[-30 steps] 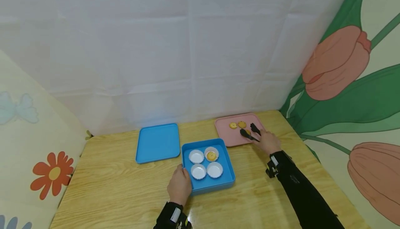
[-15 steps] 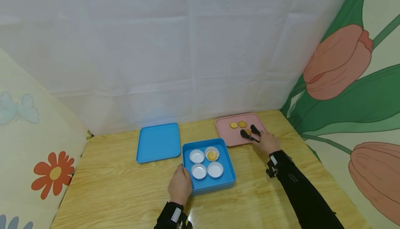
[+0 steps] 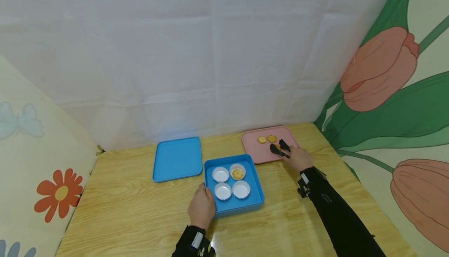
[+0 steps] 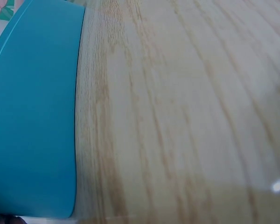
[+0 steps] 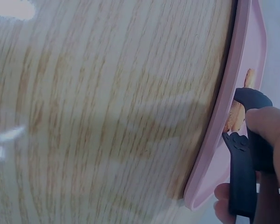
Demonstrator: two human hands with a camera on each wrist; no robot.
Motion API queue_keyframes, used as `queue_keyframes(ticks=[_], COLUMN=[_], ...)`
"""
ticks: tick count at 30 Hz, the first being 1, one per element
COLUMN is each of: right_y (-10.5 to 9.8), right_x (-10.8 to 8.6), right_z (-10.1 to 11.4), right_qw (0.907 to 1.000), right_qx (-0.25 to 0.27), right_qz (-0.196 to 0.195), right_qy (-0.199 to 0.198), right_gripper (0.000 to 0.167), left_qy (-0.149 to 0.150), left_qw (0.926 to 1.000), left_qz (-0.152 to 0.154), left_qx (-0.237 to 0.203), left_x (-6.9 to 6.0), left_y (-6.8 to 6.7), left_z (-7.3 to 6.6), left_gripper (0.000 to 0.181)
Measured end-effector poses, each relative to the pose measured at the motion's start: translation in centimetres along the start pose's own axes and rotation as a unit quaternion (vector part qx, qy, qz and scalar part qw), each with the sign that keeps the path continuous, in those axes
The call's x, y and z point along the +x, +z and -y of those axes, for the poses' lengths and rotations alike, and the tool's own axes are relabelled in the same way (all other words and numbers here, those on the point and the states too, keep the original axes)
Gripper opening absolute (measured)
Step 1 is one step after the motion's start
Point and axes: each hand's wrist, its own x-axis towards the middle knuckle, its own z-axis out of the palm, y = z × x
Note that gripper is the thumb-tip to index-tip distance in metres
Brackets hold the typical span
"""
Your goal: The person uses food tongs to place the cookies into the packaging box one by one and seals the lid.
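Observation:
My left hand [image 3: 201, 209] holds the left wall of a blue box [image 3: 233, 211] in the head view. Several white paper cups [image 3: 222, 191] stand inside it, and a round cookie [image 3: 237, 174] lies in the back right one. Over a pink tray [image 3: 255, 154] my right hand [image 3: 298, 159] grips black tongs [image 3: 277, 150], thumb on one arm. The tongs' tips straddle a cookie [image 5: 234, 115] lying on the tray; in the right wrist view a gap shows beside the lower tip. Two more cookies [image 3: 271, 138] lie farther back on the tray.
A flat blue lid or tray [image 3: 177, 159] lies left of the box at the back of the wooden table [image 3: 140, 210]. A white sheet [image 3: 158, 54] hangs behind. Flower-patterned panels [image 3: 403, 132] rise at both sides.
The tongs' arms have drawn slightly closer together around the cookie, the right one shifting left. The left hand and the box stay in place.

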Motion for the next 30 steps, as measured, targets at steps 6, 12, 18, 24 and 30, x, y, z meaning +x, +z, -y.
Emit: queue_keyframes(ticks=[6,12,18,24,30], right_y=[-0.29,-0.22,-0.02,0.04,-0.21], right_x=[-0.09,-0.04,-0.12,-0.20,-0.29], right_z=[0.25,0.32,0.15,0.04,-0.06], right_qw=[0.9999,0.9998,0.9997,0.9997,0.9995], right_qx=[-0.007,-0.013,-0.015,-0.013,-0.012], right_qz=[-0.006,-0.006,-0.010,-0.014,-0.023], right_qy=[-0.006,-0.011,-0.015,-0.017,-0.019], right_gripper=[0.046,0.041,0.041,0.040,0.042], left_qy=[0.002,0.005,0.002,0.002,0.003], left_qw=[1.0000,1.0000,1.0000,1.0000,1.0000], left_qz=[-0.003,-0.004,-0.002,0.001,0.001], left_qx=[0.000,0.003,0.001,0.003,0.002], left_x=[0.01,0.04,-0.08,-0.07,-0.14], left_y=[-0.05,-0.10,-0.11,-0.15,-0.26], left_z=[0.02,0.02,0.01,-0.08,-0.09], left_gripper=[0.039,0.040,0.040,0.039,0.040])
